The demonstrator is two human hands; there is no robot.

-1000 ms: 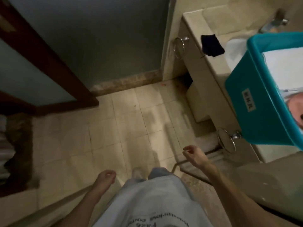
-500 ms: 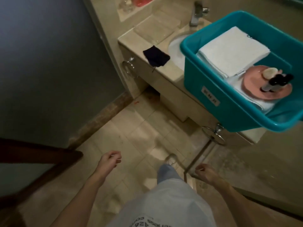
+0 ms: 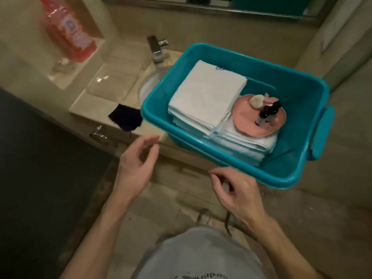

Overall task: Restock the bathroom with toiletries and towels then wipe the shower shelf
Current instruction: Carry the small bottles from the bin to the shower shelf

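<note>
L hand (image 3: 136,164) empty, fingers loose, just short of the teal tub (image 3: 291,97) on the vanity (image 3: 84,105). Towels (image 3: 207,97) stacked inside, pink plate (image 3: 261,127) w/ small dark bottles (image 3: 267,113) on top, right end. R hand (image 3: 239,192) empty, loosely curled, near the front rim. Rec: lift plate out first, keep level so the bottles don't roll, then towels. Text: pink bottle (image 3: 68,31) label blurred; towel mark, shirt print unreadable.

towels (image 3: 209,97) in tub (image 3: 298,93), plate (image 3: 261,125) atop
</note>
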